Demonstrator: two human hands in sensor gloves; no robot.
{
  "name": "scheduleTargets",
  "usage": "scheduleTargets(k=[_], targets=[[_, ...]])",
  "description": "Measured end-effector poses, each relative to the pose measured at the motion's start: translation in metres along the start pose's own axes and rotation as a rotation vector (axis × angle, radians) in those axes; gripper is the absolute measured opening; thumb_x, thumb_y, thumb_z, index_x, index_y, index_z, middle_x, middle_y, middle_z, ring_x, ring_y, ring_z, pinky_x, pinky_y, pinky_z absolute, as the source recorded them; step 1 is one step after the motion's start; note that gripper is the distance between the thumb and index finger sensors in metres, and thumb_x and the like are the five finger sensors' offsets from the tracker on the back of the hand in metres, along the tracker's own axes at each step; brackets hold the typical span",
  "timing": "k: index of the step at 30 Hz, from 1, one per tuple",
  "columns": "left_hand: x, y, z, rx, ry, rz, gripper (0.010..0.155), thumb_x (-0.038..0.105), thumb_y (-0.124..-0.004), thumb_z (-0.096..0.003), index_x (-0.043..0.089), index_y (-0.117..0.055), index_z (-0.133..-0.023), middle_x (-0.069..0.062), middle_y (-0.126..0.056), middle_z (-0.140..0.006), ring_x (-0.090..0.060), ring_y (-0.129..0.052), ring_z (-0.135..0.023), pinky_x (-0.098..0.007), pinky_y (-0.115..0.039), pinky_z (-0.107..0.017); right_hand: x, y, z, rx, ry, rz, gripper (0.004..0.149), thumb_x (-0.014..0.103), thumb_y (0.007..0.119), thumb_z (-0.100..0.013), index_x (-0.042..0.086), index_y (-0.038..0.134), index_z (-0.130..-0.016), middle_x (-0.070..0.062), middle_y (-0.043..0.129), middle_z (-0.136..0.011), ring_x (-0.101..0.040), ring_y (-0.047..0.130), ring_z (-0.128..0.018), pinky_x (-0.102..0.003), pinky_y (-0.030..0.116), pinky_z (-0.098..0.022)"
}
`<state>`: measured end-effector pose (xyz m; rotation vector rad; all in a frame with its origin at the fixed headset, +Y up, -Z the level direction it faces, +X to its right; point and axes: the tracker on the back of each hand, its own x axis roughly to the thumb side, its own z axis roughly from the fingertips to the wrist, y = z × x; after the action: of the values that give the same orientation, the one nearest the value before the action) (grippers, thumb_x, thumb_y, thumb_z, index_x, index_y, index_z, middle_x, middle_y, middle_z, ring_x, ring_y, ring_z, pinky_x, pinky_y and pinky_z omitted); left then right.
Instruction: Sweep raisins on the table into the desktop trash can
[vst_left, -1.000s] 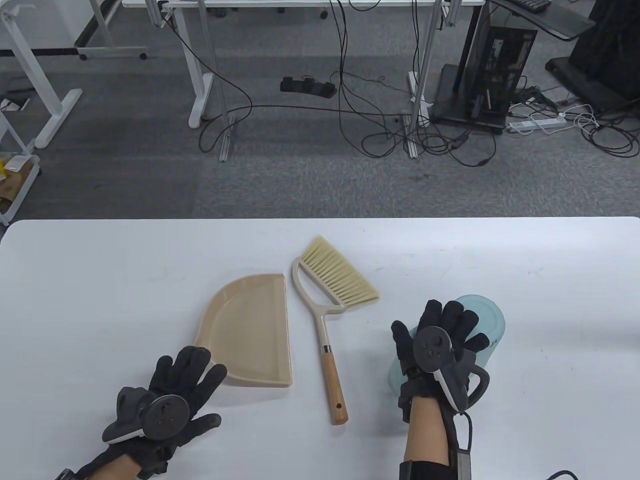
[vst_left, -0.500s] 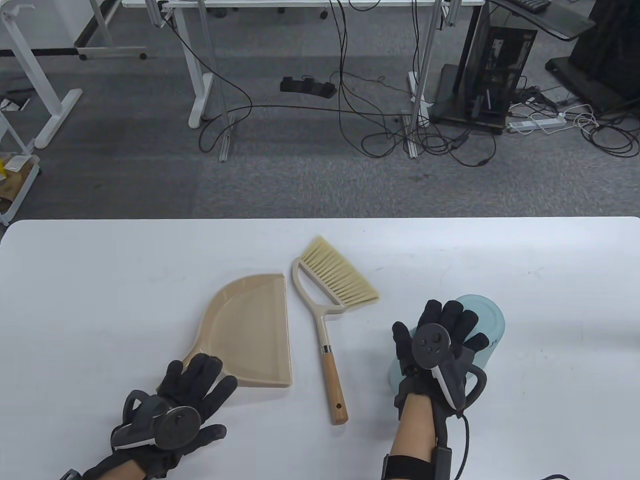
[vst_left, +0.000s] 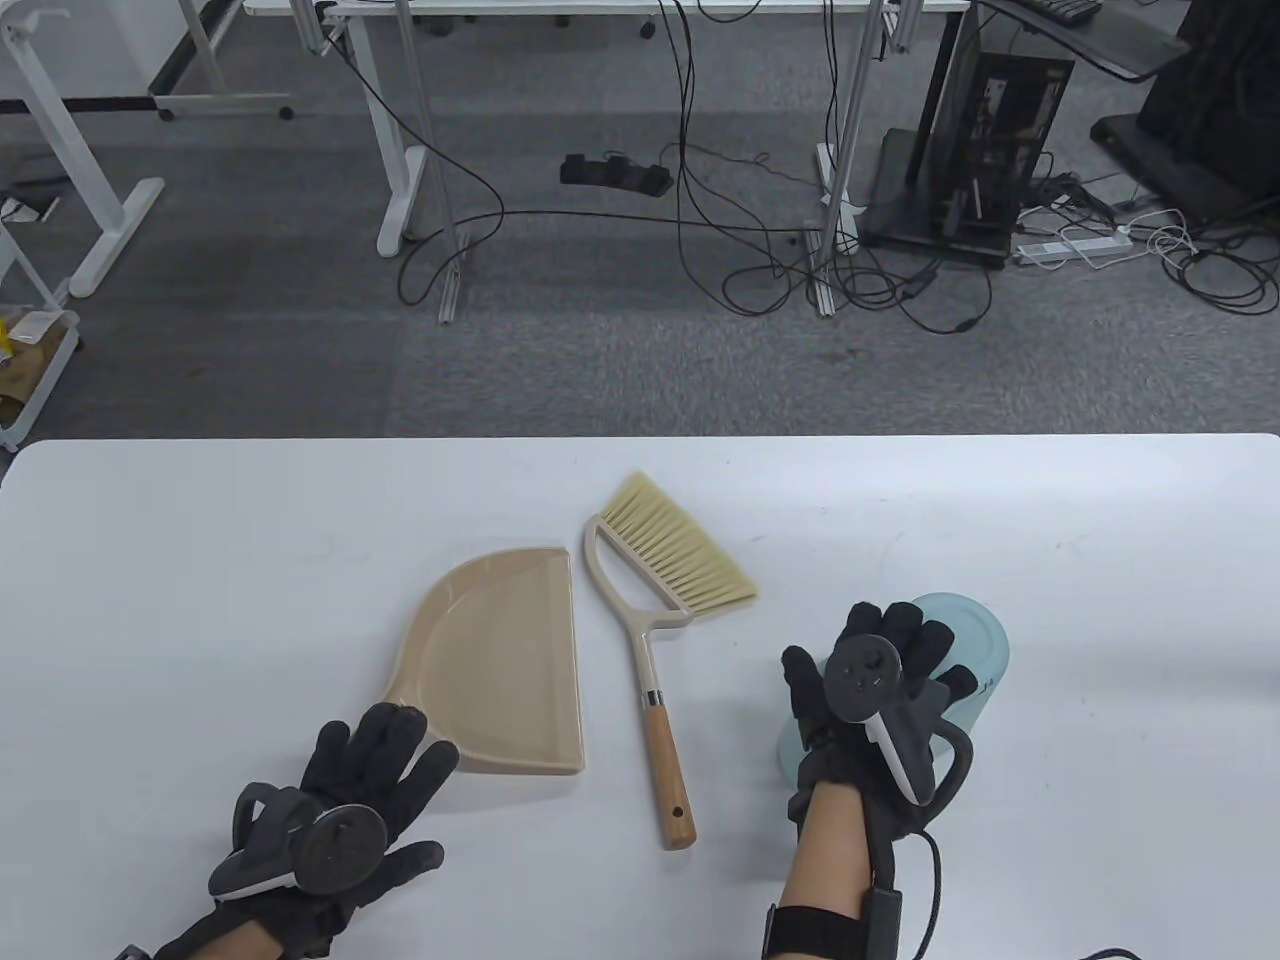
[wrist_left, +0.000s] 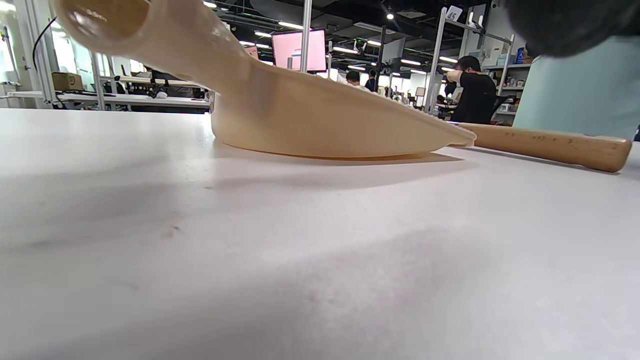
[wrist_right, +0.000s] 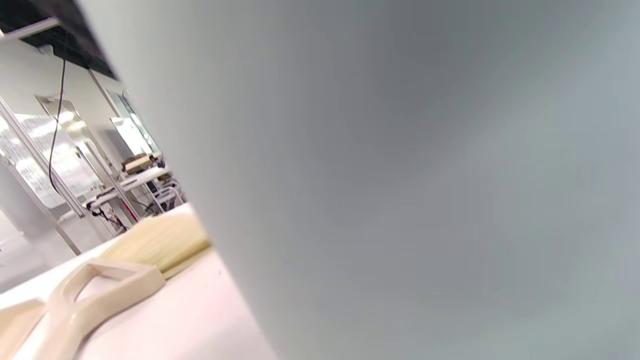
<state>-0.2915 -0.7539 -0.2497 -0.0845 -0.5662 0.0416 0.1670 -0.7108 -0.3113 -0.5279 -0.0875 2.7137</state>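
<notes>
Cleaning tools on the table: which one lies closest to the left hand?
The beige dustpan; its handle end sits just beyond the left hand, while the wooden-handled brush lies farther right.

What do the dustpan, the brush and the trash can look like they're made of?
Dustpan: beige plastic, smooth with a slight sheen, apparently moulded in one piece. Brush: cream frame that looks plastic, pale straw-coloured bristles, probably synthetic, and a lower handle with visible wood grain behind a metal-looking ring. Trash can: pale blue-green, matte, likely plastic; the right hand rests on top of it.
</notes>
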Motion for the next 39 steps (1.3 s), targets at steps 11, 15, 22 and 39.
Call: scheduleTargets(k=[11,15,22,39], targets=[[0.000,0.001,-0.001,-0.018,0.026,-0.017,0.093,0.075,-0.063,-0.0456,0.040,-0.005,-0.109,-0.002,0.006,-0.118,-0.034,0.001,-0.113,-0.067,-0.013,-0.075,-0.007,-0.003,0.005,-0.066,-0.087,-0.087,0.091,0.074,0.056,-0.050,0.026,0.010,-0.113,-0.007,-0.001,-0.116,-0.036,-0.008,-0.104,-0.064,-0.006,-0.062],[0.001,-0.002,-0.003,-0.049,0.033,-0.031,0.092,0.075,-0.063,-0.0459,0.039,-0.008,-0.110,-0.001,0.007,-0.117,-0.034,0.002,-0.113,-0.067,-0.012,-0.075,0.004,-0.005,0.015,0.022,-0.188,-0.113,0.093,0.073,0.057,-0.051,0.031,-0.005,-0.106,-0.003,-0.015,-0.111,-0.031,-0.021,-0.099,-0.061,-0.015,-0.057],[-0.003,-0.004,-0.003,-0.070,0.068,-0.032,0.091,0.074,-0.064,-0.0459,0.038,-0.013,-0.112,0.000,0.008,-0.117,-0.033,0.004,-0.113,-0.067,-0.011,-0.075,0.050,0.011,0.056,0.031,-0.503,-0.009,0.095,0.075,0.056,-0.051,0.029,-0.007,-0.105,-0.002,-0.017,-0.109,-0.030,-0.022,-0.097,-0.061,-0.014,-0.057],[-0.013,0.002,-0.001,-0.033,0.142,-0.034,0.094,0.075,-0.065,-0.0449,0.040,-0.008,-0.110,0.002,0.010,-0.116,-0.033,0.005,-0.112,-0.067,-0.011,-0.075,0.089,0.062,0.122,0.149,-0.820,0.160,0.097,0.077,0.056,-0.050,0.028,-0.005,-0.106,-0.004,-0.014,-0.110,-0.032,-0.020,-0.098,-0.062,-0.012,-0.057]])
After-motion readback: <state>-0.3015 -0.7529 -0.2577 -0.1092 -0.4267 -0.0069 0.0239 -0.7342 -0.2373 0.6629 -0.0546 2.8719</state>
